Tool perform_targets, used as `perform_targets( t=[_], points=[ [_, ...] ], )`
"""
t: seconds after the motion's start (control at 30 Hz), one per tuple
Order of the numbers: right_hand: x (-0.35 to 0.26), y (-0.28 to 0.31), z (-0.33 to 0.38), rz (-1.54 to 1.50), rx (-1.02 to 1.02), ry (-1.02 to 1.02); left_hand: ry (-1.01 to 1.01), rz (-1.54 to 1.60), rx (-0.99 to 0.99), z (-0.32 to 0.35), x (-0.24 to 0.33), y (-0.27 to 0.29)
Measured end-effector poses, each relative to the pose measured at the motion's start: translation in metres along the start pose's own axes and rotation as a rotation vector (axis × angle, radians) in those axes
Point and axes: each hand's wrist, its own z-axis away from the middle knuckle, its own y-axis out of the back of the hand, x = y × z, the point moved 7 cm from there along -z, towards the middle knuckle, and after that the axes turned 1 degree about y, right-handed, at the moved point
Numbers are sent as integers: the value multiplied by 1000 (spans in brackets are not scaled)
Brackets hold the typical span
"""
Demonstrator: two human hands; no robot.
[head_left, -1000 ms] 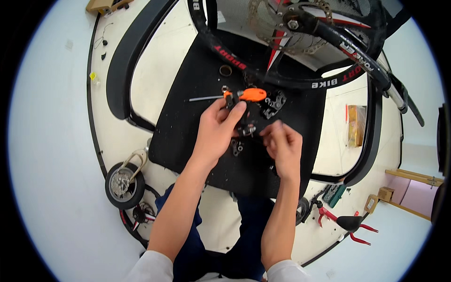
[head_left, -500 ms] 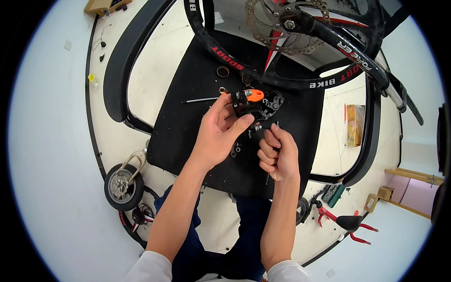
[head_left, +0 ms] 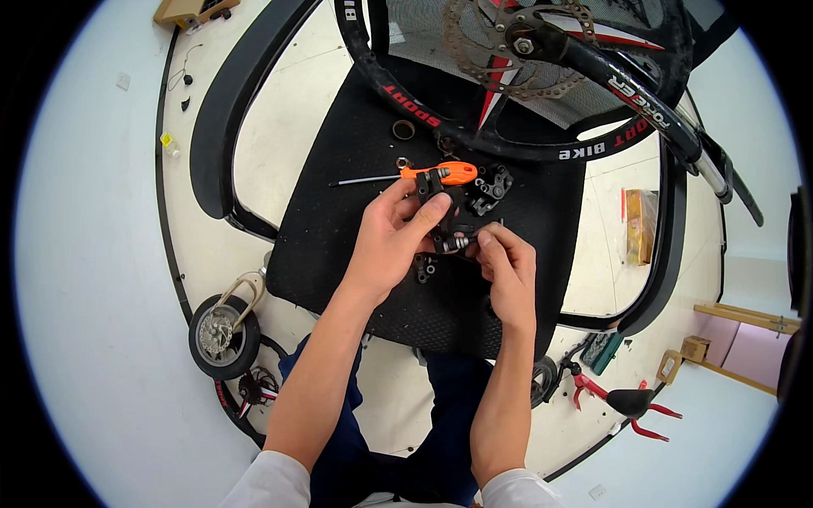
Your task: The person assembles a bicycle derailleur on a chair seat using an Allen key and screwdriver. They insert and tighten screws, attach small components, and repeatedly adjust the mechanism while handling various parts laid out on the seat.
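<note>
At four o'clock from the black part (head_left: 429,184) our left hand (head_left: 391,237) grips, our pinching right hand (head_left: 510,264) should meet the silver bolt (head_left: 456,243) squarely.

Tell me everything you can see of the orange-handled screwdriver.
The screwdriver has a rounded, orange, plastic-looking handle and a slim, grey, metallic-looking shaft with a dark tip, too small to identify. It lies roughly crosswise on the black chair seat, tip toward the person's left. The black part in the left hand hides some of the handle; whether they touch is unclear.
</note>
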Motion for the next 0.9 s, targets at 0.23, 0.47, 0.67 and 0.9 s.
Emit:
perform_targets(
  t=[0.23, 0.47, 0.67, 0.9],
  points=[
    [-25, -1, 7, 285, 162, 352, 213, 182, -71, 1, -17, -2],
    [-34, 1, 8, 271, 254, 516, 318, 393, -166, 3, -23, -8],
    [-11, 18, 3, 233, 371, 260, 175, 387, -168, 4, -9, -6],
    [32, 38, -6, -254, 385, -190, 69, 220, -207, 7, -1, -13]
  ],
)
